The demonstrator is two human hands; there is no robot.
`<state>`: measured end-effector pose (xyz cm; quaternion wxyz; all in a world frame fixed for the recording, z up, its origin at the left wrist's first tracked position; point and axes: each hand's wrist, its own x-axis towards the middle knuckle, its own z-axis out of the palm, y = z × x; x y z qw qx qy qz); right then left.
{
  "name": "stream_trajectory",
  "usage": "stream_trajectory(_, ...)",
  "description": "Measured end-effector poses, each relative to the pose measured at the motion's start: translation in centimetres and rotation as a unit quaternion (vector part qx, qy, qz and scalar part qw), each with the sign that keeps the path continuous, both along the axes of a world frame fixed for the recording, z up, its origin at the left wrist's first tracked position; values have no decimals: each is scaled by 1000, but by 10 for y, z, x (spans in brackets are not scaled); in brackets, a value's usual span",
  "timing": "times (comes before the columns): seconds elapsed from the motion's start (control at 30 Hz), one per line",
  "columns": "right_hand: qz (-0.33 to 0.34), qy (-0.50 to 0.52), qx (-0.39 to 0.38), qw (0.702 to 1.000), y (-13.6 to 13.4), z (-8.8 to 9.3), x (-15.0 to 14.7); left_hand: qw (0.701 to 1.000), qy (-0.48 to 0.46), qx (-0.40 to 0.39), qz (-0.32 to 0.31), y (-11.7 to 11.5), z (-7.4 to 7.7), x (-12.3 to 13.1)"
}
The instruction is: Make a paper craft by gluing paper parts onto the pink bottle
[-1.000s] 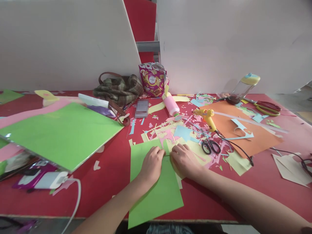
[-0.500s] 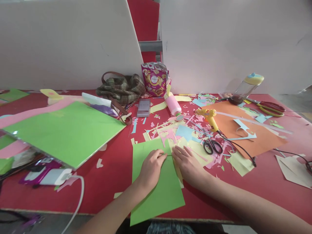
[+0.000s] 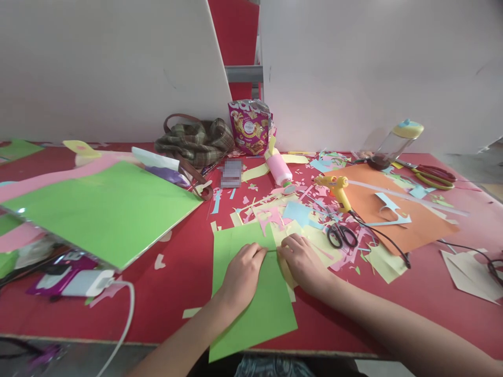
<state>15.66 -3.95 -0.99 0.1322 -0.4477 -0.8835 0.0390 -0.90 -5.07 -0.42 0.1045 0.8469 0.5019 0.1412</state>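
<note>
A sheet of green paper (image 3: 271,309) lies at a slant in front of me at the table's near edge. My left hand (image 3: 245,269) rests on it, with thumb and fingers pinched together near its upper middle. At the sheet's right edge, my right hand (image 3: 301,259) has its fingers curled and bunched, the tips facing those of the left. A thin dark-green line, perhaps a narrow strip or crease, spans the small gap between the fingertips. What the fingers grip is hidden. Pale yellow paper (image 3: 288,277) shows from beneath the sheet's right side.
Scissors (image 3: 341,235) and a yellow glue gun (image 3: 336,189) lie among paper scraps to the right, beside orange paper (image 3: 424,225). A pink bottle (image 3: 279,168) is beyond the hands. At left lie a large green sheet (image 3: 106,209) and a white cable (image 3: 128,309).
My right hand's fingers, flatter before, are now more curled at the paper's edge. My left hand stays nearly in place, its fingers drawn closer together.
</note>
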Motion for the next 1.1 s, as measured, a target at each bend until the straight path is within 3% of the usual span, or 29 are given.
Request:
stream_trajectory(0.23,-13,19,19,1000,7,-6,-2,1000,18,-7,-4,0,3,2)
stream_trajectory(0.43,10,13,29,999,7,-6,-4,999,23,20,-7,-2,-2,1)
stream_trajectory(0.6,-4,3,49,999,8,-9,-3,997,9,61,42,1,-11,-5)
stream_trajectory(0.73,-22,7,51,998,12,-10,3,997,8,44,68,3,-15,-10)
stream_trajectory(1.1,-57,13,55,997,21,-10,19,995,77,23,51,2,-12,-22)
